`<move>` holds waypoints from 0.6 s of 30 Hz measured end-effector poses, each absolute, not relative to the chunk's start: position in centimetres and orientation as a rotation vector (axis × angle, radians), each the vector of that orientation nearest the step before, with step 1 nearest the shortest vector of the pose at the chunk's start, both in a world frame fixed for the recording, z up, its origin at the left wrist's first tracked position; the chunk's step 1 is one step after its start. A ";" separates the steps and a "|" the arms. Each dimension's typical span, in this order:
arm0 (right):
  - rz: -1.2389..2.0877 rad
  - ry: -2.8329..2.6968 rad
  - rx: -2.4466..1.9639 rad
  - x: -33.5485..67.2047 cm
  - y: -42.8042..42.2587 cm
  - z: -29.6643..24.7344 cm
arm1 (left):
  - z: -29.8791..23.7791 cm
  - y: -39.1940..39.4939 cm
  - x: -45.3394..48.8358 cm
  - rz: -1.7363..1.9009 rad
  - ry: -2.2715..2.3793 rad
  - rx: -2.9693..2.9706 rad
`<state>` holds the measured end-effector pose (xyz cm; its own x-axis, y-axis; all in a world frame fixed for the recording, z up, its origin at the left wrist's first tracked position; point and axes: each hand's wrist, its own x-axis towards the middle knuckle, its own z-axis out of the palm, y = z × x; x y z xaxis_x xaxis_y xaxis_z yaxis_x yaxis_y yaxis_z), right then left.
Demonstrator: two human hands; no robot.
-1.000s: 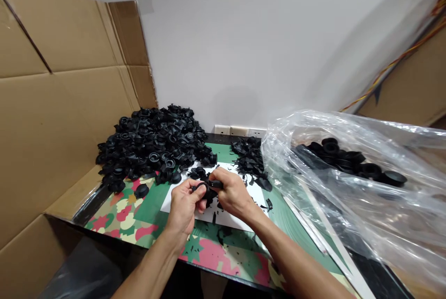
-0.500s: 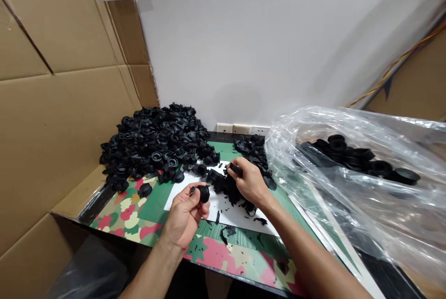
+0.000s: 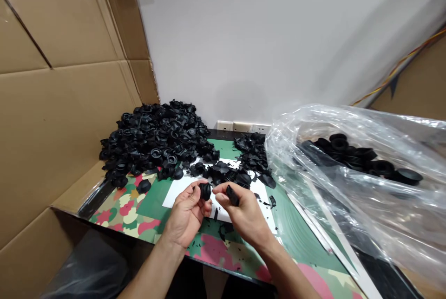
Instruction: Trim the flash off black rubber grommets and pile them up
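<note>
My left hand pinches a small ribbed black rubber part between thumb and fingers, above a white sheet. My right hand sits just to its right, fingers closed around a short black tool, fingertips almost touching the rubber part. Right behind the hands lie a few loose black rubber parts on the sheet. A big heap of the same black rubber parts rises at the back left.
A camouflage-patterned mat covers the table. Cardboard walls stand at the left. A clear plastic bag holding black rubber parts fills the right side. A pile of black trimmings lies at the back by wall sockets.
My right hand reached out to the loose parts behind the sheet, then came back beside my left hand with the black tool. My left hand kept its hold on the ribbed part.
</note>
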<state>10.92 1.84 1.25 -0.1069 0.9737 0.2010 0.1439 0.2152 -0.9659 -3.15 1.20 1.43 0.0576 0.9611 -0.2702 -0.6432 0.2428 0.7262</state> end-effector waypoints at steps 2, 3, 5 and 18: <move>1.070 -1.462 -1.078 10.3 1.6 1.2 | 1.5 1.2 -2.9 1.266 0.842 0.472; 1.082 -1.454 -1.059 10.2 1.6 1.2 | 1.5 1.1 -2.8 1.257 0.849 0.480; 1.078 -1.451 -1.036 10.0 1.6 1.3 | 1.6 1.0 -2.6 1.246 0.866 0.520; 0.986 -1.485 -1.189 10.8 1.9 0.7 | 1.0 0.9 -2.6 1.323 1.209 1.071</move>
<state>10.77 1.91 0.75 -0.0663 0.9797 0.1891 0.2060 0.1989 -0.9581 -2.59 0.93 0.97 -0.1010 0.9947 -0.0179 -0.1072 0.0071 0.9942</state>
